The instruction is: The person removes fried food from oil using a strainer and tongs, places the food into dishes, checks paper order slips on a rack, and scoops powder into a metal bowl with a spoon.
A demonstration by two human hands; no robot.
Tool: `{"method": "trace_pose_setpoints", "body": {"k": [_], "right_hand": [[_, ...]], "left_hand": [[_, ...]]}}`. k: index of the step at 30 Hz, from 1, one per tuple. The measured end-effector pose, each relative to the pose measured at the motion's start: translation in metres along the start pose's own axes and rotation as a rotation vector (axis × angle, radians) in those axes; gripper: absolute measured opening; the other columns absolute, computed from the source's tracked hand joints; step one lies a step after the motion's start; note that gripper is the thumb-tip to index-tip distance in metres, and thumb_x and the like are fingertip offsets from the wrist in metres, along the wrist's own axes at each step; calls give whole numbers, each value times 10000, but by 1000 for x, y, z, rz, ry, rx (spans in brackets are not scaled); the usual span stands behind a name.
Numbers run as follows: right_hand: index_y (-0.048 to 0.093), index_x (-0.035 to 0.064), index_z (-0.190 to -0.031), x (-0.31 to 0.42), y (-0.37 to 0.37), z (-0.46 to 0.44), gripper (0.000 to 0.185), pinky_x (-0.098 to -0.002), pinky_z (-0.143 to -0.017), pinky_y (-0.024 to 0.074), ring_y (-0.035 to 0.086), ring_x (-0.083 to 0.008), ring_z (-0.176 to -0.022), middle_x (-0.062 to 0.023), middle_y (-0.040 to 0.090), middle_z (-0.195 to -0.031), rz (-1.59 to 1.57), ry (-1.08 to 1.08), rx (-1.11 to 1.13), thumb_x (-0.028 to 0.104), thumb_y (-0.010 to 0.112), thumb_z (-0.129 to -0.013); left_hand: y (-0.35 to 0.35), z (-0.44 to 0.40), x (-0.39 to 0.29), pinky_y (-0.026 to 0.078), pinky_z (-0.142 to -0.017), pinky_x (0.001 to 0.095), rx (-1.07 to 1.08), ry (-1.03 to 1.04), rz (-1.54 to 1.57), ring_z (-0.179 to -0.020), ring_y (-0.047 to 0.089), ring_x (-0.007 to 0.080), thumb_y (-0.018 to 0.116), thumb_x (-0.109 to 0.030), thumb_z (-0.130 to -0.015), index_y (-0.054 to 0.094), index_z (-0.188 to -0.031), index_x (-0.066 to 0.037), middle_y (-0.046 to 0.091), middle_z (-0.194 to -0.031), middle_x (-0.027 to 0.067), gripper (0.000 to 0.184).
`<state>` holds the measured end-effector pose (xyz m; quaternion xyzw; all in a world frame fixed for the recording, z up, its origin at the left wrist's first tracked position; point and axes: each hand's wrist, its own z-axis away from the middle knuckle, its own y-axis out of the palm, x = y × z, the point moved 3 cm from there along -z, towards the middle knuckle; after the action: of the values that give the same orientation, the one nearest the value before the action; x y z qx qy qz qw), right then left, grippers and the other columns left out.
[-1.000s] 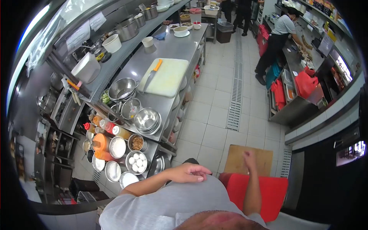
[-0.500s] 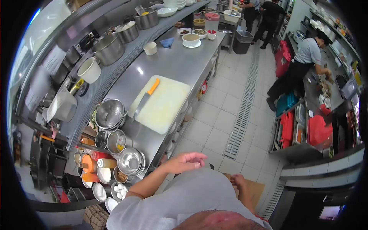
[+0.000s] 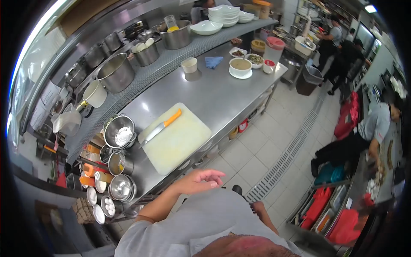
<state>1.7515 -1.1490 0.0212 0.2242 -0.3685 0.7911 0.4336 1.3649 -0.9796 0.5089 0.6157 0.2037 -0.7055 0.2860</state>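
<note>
My left hand (image 3: 200, 181) is held in front of my grey shirt, near the counter's front edge. Its fingers are stretched forward, slightly bent, with nothing in them. Low at my other side hangs my right hand (image 3: 258, 208), partly hidden and small, its fingers loosely apart with no object visible in them. Closest to the left hand is a pale cutting board (image 3: 177, 143) on the steel counter (image 3: 205, 96). A knife with an orange handle (image 3: 172, 117) lies across the board's upper left part, its blade tip reaching past the board's left edge.
Left of the board stand steel bowls (image 3: 119, 131), squeeze bottles (image 3: 102, 176) and a bowl of eggs (image 3: 109, 206). Pots (image 3: 116, 73) line the shelf above. A soup bowl (image 3: 240, 66) sits at the far end. A co-worker (image 3: 370, 128) leans over the right-hand counter; a drain (image 3: 286, 152) crosses the floor.
My view has shifted, so the far counter and co-workers appear lower and farther right. A brown sheet beside my right hand has gone from sight. Knife and board keep their places on the counter.
</note>
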Motion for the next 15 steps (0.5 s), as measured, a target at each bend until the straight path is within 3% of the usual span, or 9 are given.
{"method": "trace_pose_setpoints", "body": {"k": [2,3,6,8,9,12,13,15], "right_hand": [[682,12,-907,53,-73,-29,269,-393,-534,543,657,-230,-676,-108,679,-819,-302,339,-21,280,699,-893],[672,8,-869,71,-110,-50,279,-370,-509,539,656,-228,-660,-113,677,-807,-249,280,-34,284,682,-905],[641,20,-785,122,-205,-116,258,-355,-478,502,612,-214,-586,-68,616,-693,513,-136,40,246,667,-906],[641,30,-835,155,-249,-140,192,-328,-505,490,612,-191,-620,-56,615,-716,91,-108,-114,208,650,-907],[649,26,-890,166,-260,-153,180,-324,-534,496,619,-186,-657,-58,630,-743,-381,125,-176,205,650,-905],[642,11,-1016,245,-266,-141,228,-331,-583,504,626,-186,-716,-71,654,-806,-421,112,-297,212,642,-908],[635,8,-1089,249,-259,-150,282,-352,-617,519,639,-202,-752,-85,677,-860,-440,86,-251,232,633,-918],[639,17,-1082,259,-228,-157,263,-343,-595,523,651,-206,-730,-93,688,-890,-458,48,-186,213,627,-907]], "left_hand": [[-4,-24,-22,466,-946,300,-86,42,-66,-1095,587,141,588,-137,-981,522,-1386,-46,650,-1137,72,421],[-9,-32,-36,465,-942,300,-127,56,-102,-1096,585,142,591,-138,-978,526,-1383,-45,650,-1135,74,421],[-27,-55,-81,463,-928,298,-275,97,-168,-1063,598,146,609,-153,-964,541,-1371,-44,653,-1126,74,426],[-54,-67,-99,470,-907,302,-330,198,-273,-1012,614,145,613,-158,-956,543,-1366,-24,656,-1105,75,437],[-69,-71,-110,473,-902,302,-350,242,-325,-1005,616,144,611,-157,-957,541,-1366,-18,656,-1100,74,438],[-111,-76,-151,484,-879,300,-417,349,-435,-993,621,140,597,-147,-964,532,-1366,1,654,-1091,71,433],[-126,-78,-162,484,-870,289,-438,377,-439,-977,628,143,596,-141,-965,514,-1381,-2,648,-1109,69,446],[-150,-84,-184,488,-848,277,-512,440,-362,-961,636,143,595,-130,-963,494,-1396,-5,644,-1140,75,461]]}}
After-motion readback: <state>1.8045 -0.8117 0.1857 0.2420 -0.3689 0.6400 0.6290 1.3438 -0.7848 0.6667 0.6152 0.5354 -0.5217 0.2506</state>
